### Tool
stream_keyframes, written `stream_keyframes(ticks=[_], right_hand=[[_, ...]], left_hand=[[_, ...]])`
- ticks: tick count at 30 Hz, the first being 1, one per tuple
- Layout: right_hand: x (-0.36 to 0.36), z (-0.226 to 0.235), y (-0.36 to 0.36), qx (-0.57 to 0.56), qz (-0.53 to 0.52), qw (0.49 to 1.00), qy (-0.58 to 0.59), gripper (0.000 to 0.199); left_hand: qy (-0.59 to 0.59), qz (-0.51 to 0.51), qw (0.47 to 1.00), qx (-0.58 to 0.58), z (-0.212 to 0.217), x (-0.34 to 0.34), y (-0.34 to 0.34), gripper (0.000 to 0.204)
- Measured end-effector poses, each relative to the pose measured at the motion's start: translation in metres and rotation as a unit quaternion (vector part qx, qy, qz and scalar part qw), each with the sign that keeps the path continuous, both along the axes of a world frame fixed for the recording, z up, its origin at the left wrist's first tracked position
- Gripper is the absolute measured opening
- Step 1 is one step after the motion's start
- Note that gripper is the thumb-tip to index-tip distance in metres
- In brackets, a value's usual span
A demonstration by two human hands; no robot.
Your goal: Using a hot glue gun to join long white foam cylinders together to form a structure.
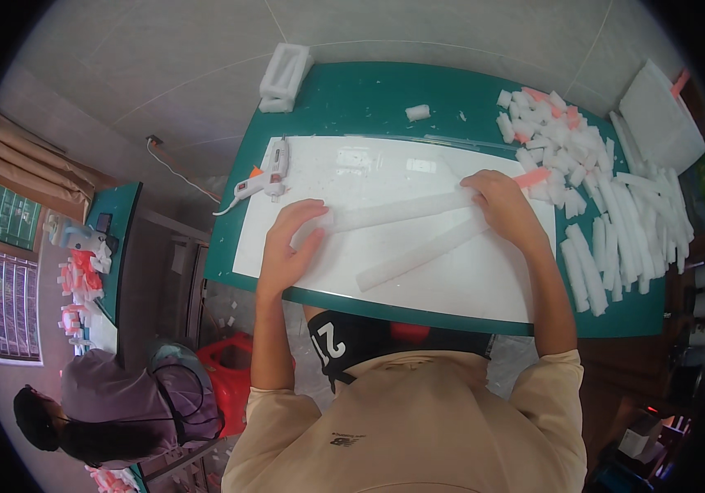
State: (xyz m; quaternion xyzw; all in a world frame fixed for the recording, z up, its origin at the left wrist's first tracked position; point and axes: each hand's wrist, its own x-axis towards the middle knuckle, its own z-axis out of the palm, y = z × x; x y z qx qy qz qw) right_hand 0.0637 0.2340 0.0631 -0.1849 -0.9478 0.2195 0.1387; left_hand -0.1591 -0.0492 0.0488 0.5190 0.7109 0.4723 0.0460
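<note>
A long white foam strip (401,211) lies slanted across the white board, between my two hands. At its left end sits a short foam block (326,220), with the thumb and fingers of my left hand (288,246) curved around it. My right hand (502,207) grips the strip's right end, fingers bent over it. A second foam strip (422,256) rests nearer to me, and its right end reaches under my right hand. Just beyond that hand is a pink foam piece (531,177).
A white glue gun (277,171) lies at the board's left edge, its cord trailing left. Foam frames (284,78) stand at the back left. Short foam pieces (553,131) and long strips (627,226) are heaped on the right. Another person (122,398) sits at lower left beside a red chair (229,378).
</note>
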Motion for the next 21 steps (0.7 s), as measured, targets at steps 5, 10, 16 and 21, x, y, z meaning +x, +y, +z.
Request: stream_keyframes(ticks=[5, 10, 16, 21], right_hand=[[-0.001, 0.002, -0.001, -0.006, -0.010, 1.000, -0.014, 0.027], [0.002, 0.003, -0.002, -0.010, -0.016, 1.000, -0.014, 0.027], [-0.001, -0.001, 0.000, -0.016, -0.022, 1.000, -0.008, 0.026], [0.000, 0.004, -0.002, -0.024, -0.024, 0.999, -0.029, 0.023]], left_hand=[[0.034, 0.034, 0.999, -0.012, -0.009, 0.000, -0.001, 0.023], [0.017, 0.067, 0.998, 0.003, -0.020, -0.002, -0.001, 0.021], [-0.003, 0.086, 0.996, 0.017, -0.032, -0.004, -0.006, 0.020], [-0.021, 0.100, 0.994, 0.027, -0.039, -0.003, -0.005, 0.020]])
